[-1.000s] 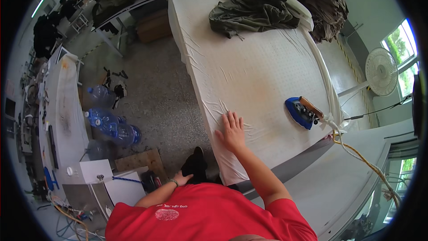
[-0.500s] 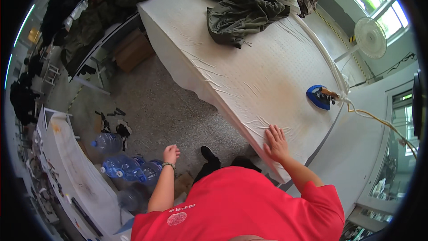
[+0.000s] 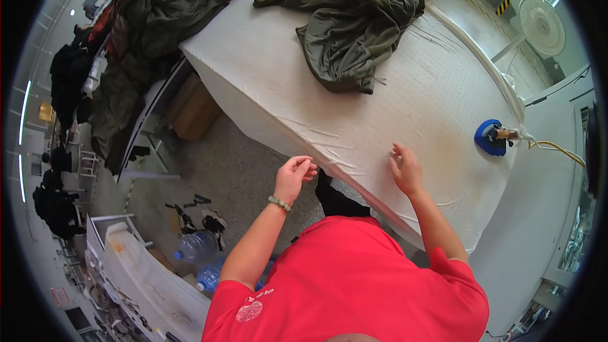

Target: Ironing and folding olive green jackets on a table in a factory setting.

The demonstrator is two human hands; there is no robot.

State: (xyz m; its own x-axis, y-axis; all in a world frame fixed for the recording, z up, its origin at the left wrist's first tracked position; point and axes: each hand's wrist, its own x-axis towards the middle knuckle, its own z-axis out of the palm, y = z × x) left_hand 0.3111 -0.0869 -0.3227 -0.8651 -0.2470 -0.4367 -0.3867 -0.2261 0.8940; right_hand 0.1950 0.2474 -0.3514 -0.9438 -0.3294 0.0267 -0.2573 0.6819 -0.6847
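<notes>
My left hand (image 3: 295,177), with a beaded bracelet (image 3: 279,203) at the wrist, is raised beside the long edge of the white-covered ironing table (image 3: 304,114). Its fingers curl in against the thumb, and nothing shows in them. Over the tabletop my right hand (image 3: 406,171) is open, thumb and fingers apart, holding nothing. Beyond both hands a dark olive jacket (image 3: 354,38) lies crumpled, one sleeve stretched to the left. An iron (image 3: 491,138) with a blue base and wooden handle rests near the table's right edge, its cable running off to the right.
A heap of dark green garments (image 3: 177,0) covers a table at the left, with a cardboard box (image 3: 192,109) beneath. Large plastic bottles (image 3: 197,247) stand on the floor by a narrow padded board (image 3: 139,266). A white fan (image 3: 541,24) stands beyond the table.
My right hand has lifted off the table cover and sits farther forward. My left hand has come up and right toward the table edge. My body has moved closer to the jacket.
</notes>
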